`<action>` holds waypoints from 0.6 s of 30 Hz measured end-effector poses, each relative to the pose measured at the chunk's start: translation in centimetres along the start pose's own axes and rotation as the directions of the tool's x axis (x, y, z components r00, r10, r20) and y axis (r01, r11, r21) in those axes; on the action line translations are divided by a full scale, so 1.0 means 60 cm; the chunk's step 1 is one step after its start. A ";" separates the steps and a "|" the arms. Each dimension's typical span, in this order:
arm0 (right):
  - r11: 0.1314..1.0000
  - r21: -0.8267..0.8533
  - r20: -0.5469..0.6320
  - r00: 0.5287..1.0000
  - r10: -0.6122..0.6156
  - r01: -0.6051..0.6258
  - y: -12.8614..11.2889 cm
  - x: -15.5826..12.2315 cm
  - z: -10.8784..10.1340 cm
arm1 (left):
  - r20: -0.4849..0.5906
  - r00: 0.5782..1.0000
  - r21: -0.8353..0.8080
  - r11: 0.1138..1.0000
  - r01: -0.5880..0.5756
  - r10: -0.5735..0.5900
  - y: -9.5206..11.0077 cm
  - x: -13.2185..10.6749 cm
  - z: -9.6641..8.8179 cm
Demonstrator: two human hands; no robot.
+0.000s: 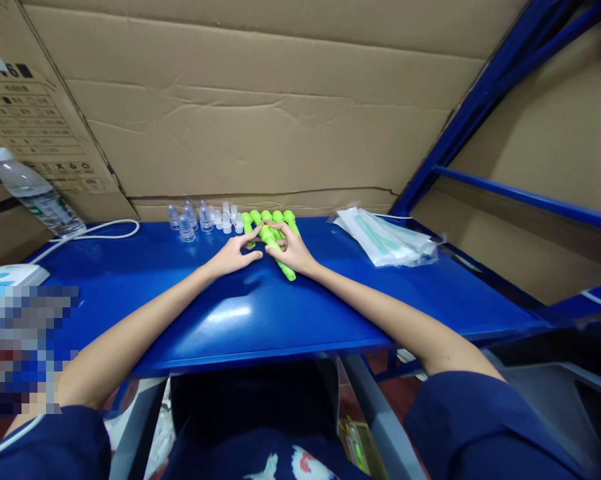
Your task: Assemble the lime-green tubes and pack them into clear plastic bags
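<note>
A bright green stick-shaped plastic piece (282,267) with a wider round head slants down to the right. Closed around its upper part is my right hand (296,252), with the thumb lying along the near side. My left hand (231,256) is beside the head of the piece, its index fingertip at or close to it and its thumb held apart. Behind both hands stands a row of similar green pieces (289,217), partly covered by my fingers. Left of these are several small white-and-clear caps (227,221) and clear domed plastic covers (187,229).
A blue table (220,320) backs onto cardboard (260,133). Flat clear plastic packets (380,237) lie at the right. A water bottle (40,197), a white cable (110,230) and a white device (15,275) are at the left. A blue metal frame (480,107) rises on the right.
</note>
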State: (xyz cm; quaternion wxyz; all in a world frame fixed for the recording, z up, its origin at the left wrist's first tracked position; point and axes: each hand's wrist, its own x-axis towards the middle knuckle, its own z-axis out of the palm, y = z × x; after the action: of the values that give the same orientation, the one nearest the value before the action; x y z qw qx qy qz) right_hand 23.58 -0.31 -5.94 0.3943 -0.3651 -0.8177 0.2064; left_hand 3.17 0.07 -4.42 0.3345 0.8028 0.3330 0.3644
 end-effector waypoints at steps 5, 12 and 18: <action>0.996 0.068 -0.076 0.995 0.068 -0.063 0.014 -0.001 0.001 | 0.015 1.000 0.020 1.000 -0.014 0.014 0.002 -0.002 0.002; 0.994 0.067 -0.142 0.986 0.090 -0.081 0.001 -0.004 -0.006 | 0.021 0.999 0.021 0.999 -0.027 0.026 0.010 -0.004 0.007; 0.997 0.056 -0.188 0.981 0.056 -0.047 -0.009 -0.005 -0.011 | -0.012 0.997 0.061 0.995 -0.074 0.075 0.024 -0.007 0.007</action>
State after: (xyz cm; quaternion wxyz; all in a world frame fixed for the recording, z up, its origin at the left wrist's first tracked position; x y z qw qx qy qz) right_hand 24.00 -0.83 -5.37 0.4738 -0.3939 -0.7613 0.2017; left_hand 3.75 -1.17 -3.66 0.2938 0.8218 0.3160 0.3721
